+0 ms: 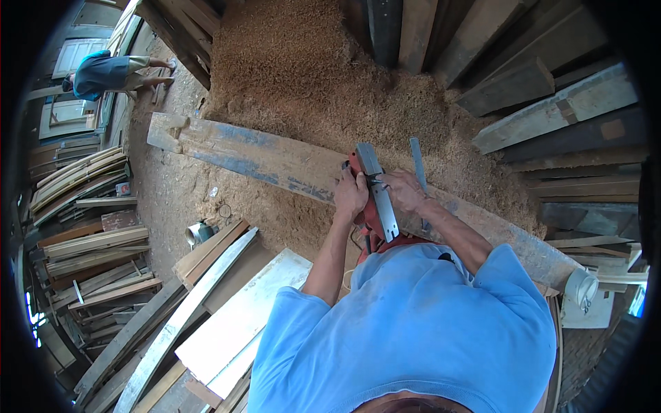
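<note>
An electric hand planer with a red body lies sole up above the plank, its bare metal sole facing me. My left hand is closed around its side, the thumb and fingers against the red housing. My right hand is closed at the middle of the sole, by the cutter gap; whatever its fingertips pinch is too small to make out. Beside that hand a flat grey metal strip lies across the long, worn plank, which has patches of blue paint. My shirt hides the planer's near end.
Wood shavings are heaped beyond the plank. Boards lean at the far right, and stacked timber fills the left. A white bucket stands at the plank's right end. Another person bends at the far left.
</note>
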Demonstrator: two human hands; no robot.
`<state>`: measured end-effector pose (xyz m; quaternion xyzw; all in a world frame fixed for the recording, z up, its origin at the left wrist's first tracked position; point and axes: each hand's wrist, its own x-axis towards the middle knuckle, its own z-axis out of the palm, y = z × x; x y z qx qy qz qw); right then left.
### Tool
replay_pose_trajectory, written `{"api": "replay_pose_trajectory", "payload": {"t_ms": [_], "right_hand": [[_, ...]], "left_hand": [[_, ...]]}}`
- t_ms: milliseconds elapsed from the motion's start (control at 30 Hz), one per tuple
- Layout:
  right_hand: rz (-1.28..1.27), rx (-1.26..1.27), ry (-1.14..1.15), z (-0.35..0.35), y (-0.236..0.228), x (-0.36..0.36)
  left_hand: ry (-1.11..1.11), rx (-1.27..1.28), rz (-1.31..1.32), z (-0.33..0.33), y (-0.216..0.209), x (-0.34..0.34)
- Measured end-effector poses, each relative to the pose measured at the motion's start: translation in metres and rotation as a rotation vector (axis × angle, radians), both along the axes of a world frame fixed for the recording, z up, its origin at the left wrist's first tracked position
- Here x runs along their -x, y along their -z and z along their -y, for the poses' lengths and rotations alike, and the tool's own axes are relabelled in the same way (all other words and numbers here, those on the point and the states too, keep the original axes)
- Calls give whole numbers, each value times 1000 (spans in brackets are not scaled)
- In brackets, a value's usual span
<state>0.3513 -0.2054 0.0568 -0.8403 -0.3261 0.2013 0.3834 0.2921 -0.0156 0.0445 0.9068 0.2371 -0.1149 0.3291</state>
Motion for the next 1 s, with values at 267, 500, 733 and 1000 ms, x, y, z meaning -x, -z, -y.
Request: {"api": "replay_pose_trajectory", "payload": {"t_ms": [267, 500, 733, 1000], "right_hand": [[-205, 88, 60, -10, 16, -3], [-305, 32, 79, -26, 32, -1], [-195, 36, 293, -41, 43, 16], [-133, 111, 364, -44, 29, 15]], "left_hand": [[85, -74, -55, 2, -3, -2], [6, -19, -110, 7, -17, -4], [-49, -7, -117, 7, -34, -3], [-103, 62, -170, 4, -49, -5]]}}
